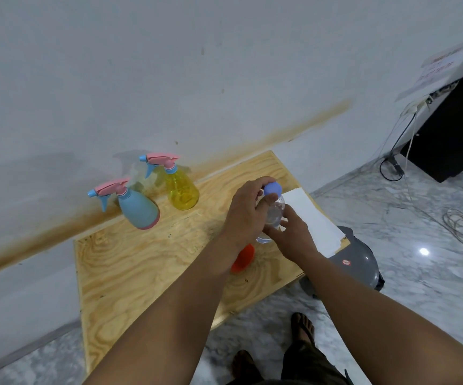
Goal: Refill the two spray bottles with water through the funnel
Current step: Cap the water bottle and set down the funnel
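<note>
A clear water bottle [276, 211] with a blue cap [272, 189] stands on the wooden table [141, 268]. My left hand [245, 209] wraps its neck, fingers around the cap. My right hand [291, 234] grips the bottle's lower body. An orange funnel [243, 258] lies on the table below my left wrist, partly hidden. A blue spray bottle [138, 208] and a yellow spray bottle [181, 190], both with pink trigger heads screwed on, stand near the wall at the back left.
White paper sheets [313, 218] lie on the table's right end. A grey round appliance [359, 262] sits on the marble floor beside the table. Cables [458, 226] trail on the floor at right. My feet are below the table's front edge.
</note>
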